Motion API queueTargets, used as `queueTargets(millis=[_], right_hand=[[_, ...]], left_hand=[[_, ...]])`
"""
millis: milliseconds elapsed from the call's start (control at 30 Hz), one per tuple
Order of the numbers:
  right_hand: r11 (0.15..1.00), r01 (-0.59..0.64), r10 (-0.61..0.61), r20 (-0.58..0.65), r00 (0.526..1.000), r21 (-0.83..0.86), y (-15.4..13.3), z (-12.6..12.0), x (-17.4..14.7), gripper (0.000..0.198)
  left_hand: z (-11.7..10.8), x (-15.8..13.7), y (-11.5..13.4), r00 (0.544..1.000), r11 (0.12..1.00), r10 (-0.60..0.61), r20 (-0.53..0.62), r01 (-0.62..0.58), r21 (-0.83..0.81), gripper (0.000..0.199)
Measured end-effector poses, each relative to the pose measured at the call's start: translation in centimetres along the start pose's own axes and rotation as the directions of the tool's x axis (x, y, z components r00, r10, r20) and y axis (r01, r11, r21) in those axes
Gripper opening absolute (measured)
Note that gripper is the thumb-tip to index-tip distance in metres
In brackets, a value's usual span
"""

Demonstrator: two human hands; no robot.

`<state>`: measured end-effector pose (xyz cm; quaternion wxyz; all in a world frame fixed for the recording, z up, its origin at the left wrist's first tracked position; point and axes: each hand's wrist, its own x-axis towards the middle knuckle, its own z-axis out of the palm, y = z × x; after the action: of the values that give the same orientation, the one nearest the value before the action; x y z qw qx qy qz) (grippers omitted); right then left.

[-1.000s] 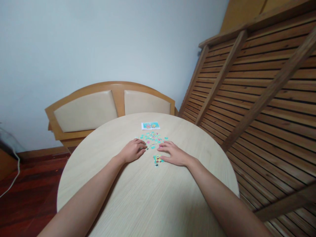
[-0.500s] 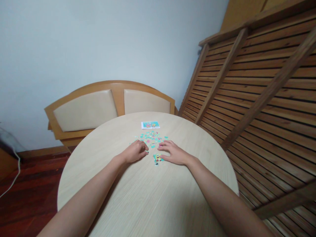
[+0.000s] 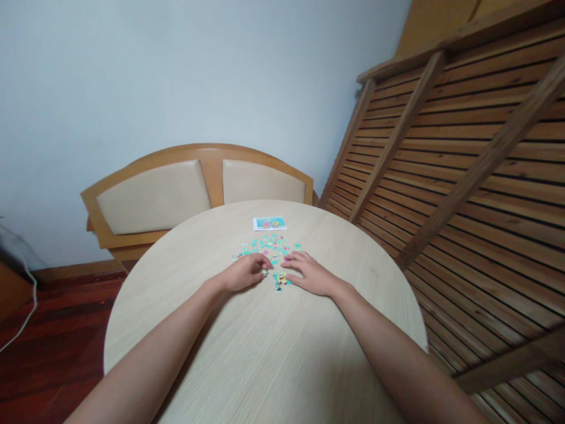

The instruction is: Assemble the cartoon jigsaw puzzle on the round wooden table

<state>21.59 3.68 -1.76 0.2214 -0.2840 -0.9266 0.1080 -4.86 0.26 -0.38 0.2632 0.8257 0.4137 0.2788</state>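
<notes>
Near the middle of the round table, my left hand (image 3: 245,271) has its fingers curled, with a small light puzzle piece (image 3: 265,272) between thumb and fingertips. Just to its right lies a small joined cluster of puzzle pieces (image 3: 281,278) with a yellow cartoon figure on turquoise. My right hand (image 3: 309,274) rests to the right of this cluster, fingers stretched and apart, its thumb tip at the cluster's right edge. Beyond both hands, several loose puzzle pieces (image 3: 267,243) are scattered, mostly turquoise with some pink and white.
A picture card (image 3: 270,224) with cartoon figures lies behind the loose pieces on the pale wooden table (image 3: 247,359). A padded headboard (image 3: 212,176) stands behind the table against the wall. On the right leans a slatted wooden frame (image 3: 441,153).
My left fingertips have shifted slightly right and down, so the small piece between them shows more. The right hand and the cluster have barely moved.
</notes>
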Motion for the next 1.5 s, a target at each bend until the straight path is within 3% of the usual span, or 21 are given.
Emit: queueTargets(millis=[233,400,500,633,733,833,933,1033,1233,1500], right_hand=[[0.999,0.01,-0.009,-0.028,1.0,0.032,-0.3,-0.1,0.2,0.034],[0.988,0.045,-0.031,-0.094,0.995,0.148,-1.9,-0.6,0.6,0.022],[0.98,0.032,-0.01,-0.109,0.994,0.199,-2.9,-0.6,0.8,0.03],[0.981,0.042,-0.019,-0.121,0.993,0.19,-3.6,-0.7,1.1,0.03],[0.985,0.049,-0.03,-0.115,0.993,0.166,-3.6,-0.9,1.1,0.024],[0.988,0.046,-0.031,-0.1,0.994,0.15,-3.3,-1.3,0.9,0.025],[0.988,0.049,-0.039,-0.07,0.997,0.148,-3.0,-1.7,0.5,0.024],[0.988,0.062,-0.058,-0.033,0.998,0.138,-2.7,-2.0,0.2,0.022],[0.986,0.069,-0.075,0.035,0.997,0.15,-2.1,-1.8,0.1,0.024],[0.972,0.113,-0.124,0.043,0.991,0.204,-2.3,-1.4,0.2,0.023]], left_hand=[[0.8,0.4,-0.2,0.999,0.962,-0.046,0.006,0.045,-0.268,0.017],[1.6,0.8,0.1,0.992,0.882,-0.109,-0.066,0.066,-0.467,0.031],[2.1,1.1,0.7,0.985,0.814,-0.151,-0.08,0.078,-0.575,0.043],[2.8,1.3,1.5,0.977,0.729,-0.197,-0.085,0.088,-0.679,0.058],[3.0,1.4,1.7,0.974,0.715,-0.206,-0.09,0.087,-0.693,0.06],[2.9,1.3,1.6,0.979,0.801,-0.169,-0.111,0.071,-0.594,0.054],[2.5,0.9,1.4,0.986,0.931,-0.078,-0.149,0.019,-0.364,0.043],[2.1,0.5,1.2,0.992,0.992,0.029,-0.121,-0.044,-0.119,0.037],[1.6,0.0,1.3,0.992,0.973,0.117,0.054,-0.125,0.193,0.037],[1.5,0.2,1.5,0.978,0.952,0.19,0.09,-0.206,0.226,0.029]])
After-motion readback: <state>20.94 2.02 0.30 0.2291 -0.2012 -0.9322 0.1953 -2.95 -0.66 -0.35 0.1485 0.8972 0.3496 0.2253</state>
